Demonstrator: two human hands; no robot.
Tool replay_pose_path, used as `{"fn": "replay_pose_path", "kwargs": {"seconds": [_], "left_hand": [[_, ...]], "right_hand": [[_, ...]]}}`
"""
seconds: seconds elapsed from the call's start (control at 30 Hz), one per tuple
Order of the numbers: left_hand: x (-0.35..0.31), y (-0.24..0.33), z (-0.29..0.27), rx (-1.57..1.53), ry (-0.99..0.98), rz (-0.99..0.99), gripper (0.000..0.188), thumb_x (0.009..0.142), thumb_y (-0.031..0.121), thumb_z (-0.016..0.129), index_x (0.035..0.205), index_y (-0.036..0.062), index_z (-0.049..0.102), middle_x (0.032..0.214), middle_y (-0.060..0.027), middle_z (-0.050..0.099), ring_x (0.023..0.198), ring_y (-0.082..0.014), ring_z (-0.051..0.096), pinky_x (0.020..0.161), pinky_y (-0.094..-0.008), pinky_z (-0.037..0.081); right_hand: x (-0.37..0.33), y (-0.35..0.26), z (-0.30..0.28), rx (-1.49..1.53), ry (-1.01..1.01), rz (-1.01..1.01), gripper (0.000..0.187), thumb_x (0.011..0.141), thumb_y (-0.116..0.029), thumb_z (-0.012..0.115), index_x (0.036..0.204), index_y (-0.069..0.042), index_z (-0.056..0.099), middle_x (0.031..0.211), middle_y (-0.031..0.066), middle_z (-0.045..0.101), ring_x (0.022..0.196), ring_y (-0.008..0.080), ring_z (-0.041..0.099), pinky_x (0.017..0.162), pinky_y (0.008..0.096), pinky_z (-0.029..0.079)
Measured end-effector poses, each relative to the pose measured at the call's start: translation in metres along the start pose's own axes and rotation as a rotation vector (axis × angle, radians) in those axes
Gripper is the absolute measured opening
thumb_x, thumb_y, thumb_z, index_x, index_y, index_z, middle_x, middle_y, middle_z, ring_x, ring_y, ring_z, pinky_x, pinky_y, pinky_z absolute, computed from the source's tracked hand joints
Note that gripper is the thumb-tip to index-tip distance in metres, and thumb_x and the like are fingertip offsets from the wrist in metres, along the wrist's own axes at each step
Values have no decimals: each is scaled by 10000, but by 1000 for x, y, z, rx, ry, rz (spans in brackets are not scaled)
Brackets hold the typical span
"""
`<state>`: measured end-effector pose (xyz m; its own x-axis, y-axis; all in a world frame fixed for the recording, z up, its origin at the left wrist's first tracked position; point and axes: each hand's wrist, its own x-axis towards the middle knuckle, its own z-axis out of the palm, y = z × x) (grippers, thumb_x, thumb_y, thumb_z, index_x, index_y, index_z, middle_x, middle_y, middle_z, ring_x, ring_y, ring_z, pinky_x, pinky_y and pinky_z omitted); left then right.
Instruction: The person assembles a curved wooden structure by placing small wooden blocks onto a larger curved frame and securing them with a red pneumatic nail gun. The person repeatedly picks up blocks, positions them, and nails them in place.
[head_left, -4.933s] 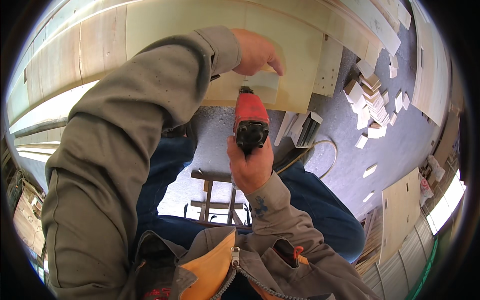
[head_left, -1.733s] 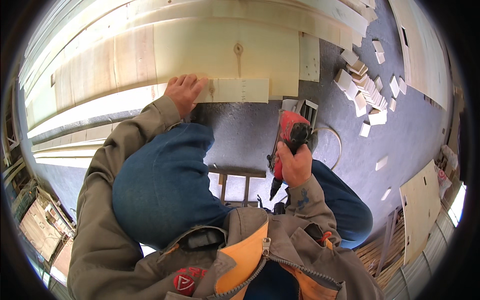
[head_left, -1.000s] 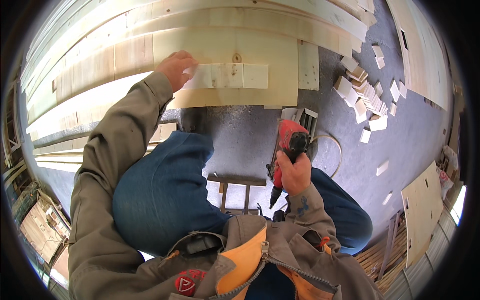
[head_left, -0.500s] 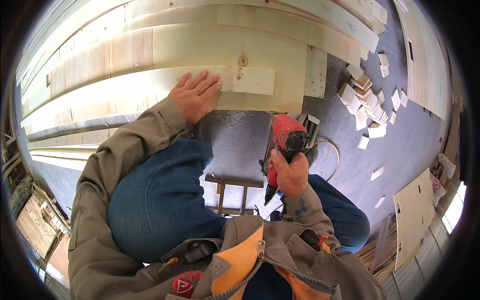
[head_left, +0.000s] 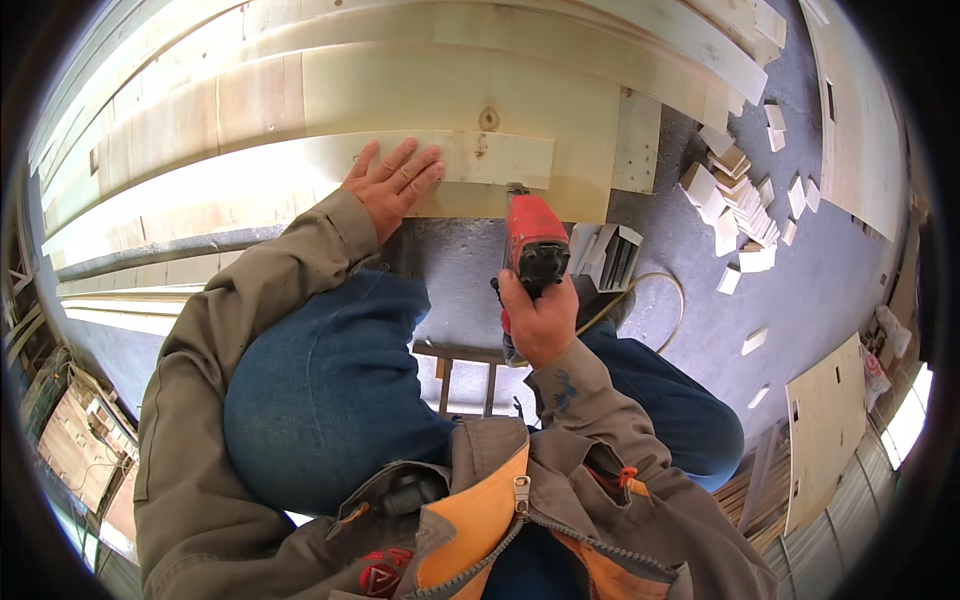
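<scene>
The left hand [head_left: 395,190] lies spread on a pale board [head_left: 505,159]; the right hand [head_left: 543,322] grips a red power tool [head_left: 533,222], its nose [head_left: 517,188] beyond that hand, near the board's edge.

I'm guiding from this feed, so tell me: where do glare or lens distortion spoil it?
Head view: glare bleaches the wooden strip left of the left hand; the long boards look bowed by the fisheye; the picture's corners are black; the red tool looks fairly sharp.
</scene>
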<state>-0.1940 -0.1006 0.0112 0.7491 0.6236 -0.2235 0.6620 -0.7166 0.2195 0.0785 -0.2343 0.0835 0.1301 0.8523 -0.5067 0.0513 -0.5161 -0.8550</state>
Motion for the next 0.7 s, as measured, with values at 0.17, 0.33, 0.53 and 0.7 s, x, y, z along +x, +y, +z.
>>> {"fn": "replay_pose_path", "kwargs": {"seconds": [0.17, 0.33, 0.53, 0.7], "left_hand": [[-4, -8, 25, 41, 79, 6, 679, 1015, 119, 524, 1667, 184, 344, 1761, -24, 273, 1611, -280, 286, 1274, -622, 204], [-3, -7, 17, -11, 46, -6, 661, 1007, 120, 532, 1649, 182, 388, 1743, -17, 323, 1598, -273, 319, 1254, -645, 218], [-1, -9, 25, -7, 111, 9, 645, 979, 132, 577, 1612, 183, 462, 1716, -5, 383, 1565, -261, 380, 1235, -638, 250], [-1, -12, 28, -8, 180, 14, 638, 960, 118, 599, 1587, 197, 504, 1697, 8, 418, 1544, -239, 412, 1219, -628, 266]], "right_hand": [[9, 3, 9, 26, 12, 53, 366, 898, -105, 797, 1213, -14, 635, 1039, 89, 675, 897, 181, 656, 806, 332, 545], [30, -10, 9, -20, 47, 66, 357, 886, -98, 809, 1194, -15, 651, 1039, 103, 693, 861, 201, 677, 787, 329, 555], [48, -7, 33, -60, 106, -1, 324, 908, -91, 780, 1201, -20, 662, 1118, 144, 695, 977, 273, 690, 871, 377, 553], [59, -16, 41, -193, 102, -103, 347, 922, -122, 768, 1237, -34, 651, 1148, 159, 670, 1040, 348, 656, 914, 424, 533]]}}
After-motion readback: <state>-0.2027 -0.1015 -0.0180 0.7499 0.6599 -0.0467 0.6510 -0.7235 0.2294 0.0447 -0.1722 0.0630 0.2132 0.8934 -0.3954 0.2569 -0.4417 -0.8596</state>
